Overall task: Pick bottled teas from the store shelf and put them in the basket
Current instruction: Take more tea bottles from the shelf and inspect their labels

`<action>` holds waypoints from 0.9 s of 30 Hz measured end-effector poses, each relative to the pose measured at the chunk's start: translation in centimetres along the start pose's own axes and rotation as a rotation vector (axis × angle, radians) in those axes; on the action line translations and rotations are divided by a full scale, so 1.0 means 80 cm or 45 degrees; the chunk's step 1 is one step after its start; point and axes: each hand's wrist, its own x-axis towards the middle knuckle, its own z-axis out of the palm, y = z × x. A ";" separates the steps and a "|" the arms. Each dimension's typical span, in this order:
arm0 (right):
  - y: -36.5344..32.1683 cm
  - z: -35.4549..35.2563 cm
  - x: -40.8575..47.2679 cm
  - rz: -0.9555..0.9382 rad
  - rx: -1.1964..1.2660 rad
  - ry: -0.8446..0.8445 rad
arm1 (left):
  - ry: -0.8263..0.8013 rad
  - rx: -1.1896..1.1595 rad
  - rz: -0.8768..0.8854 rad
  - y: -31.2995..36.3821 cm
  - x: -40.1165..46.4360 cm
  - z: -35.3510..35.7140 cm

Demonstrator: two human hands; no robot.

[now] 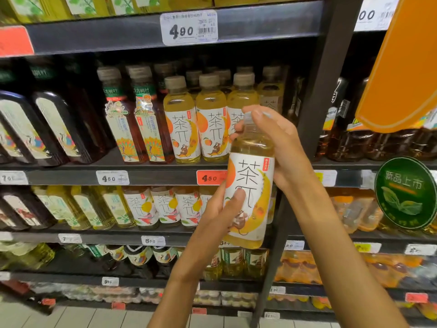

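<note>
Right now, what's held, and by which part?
One yellow tea bottle: right hand grips its neck and cap, left hand holds the label, thumb on front.

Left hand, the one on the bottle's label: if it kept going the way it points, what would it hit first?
The left hand already grips the held tea bottle, so that bottle blocks it. Beyond it the shelf post seems next, though depth is unclear.

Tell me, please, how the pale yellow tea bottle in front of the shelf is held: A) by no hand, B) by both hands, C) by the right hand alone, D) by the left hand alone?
B: the right hand grips the bottle at its neck while the left hand holds its label.
</note>
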 end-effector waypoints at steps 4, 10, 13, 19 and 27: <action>0.000 0.005 -0.002 0.146 0.145 0.049 | 0.135 -0.048 -0.103 0.012 0.000 -0.007; 0.001 0.009 0.006 0.437 0.325 -0.101 | -0.194 -0.698 -0.199 0.013 -0.010 0.002; 0.004 0.012 0.004 0.453 0.415 -0.139 | -0.252 -0.639 -0.272 0.012 -0.010 0.007; -0.008 0.005 0.000 0.281 0.032 0.045 | 0.087 -0.173 -0.103 0.009 -0.003 0.005; -0.017 0.000 -0.006 0.399 0.344 -0.162 | -0.106 -0.599 -0.060 0.015 -0.014 0.014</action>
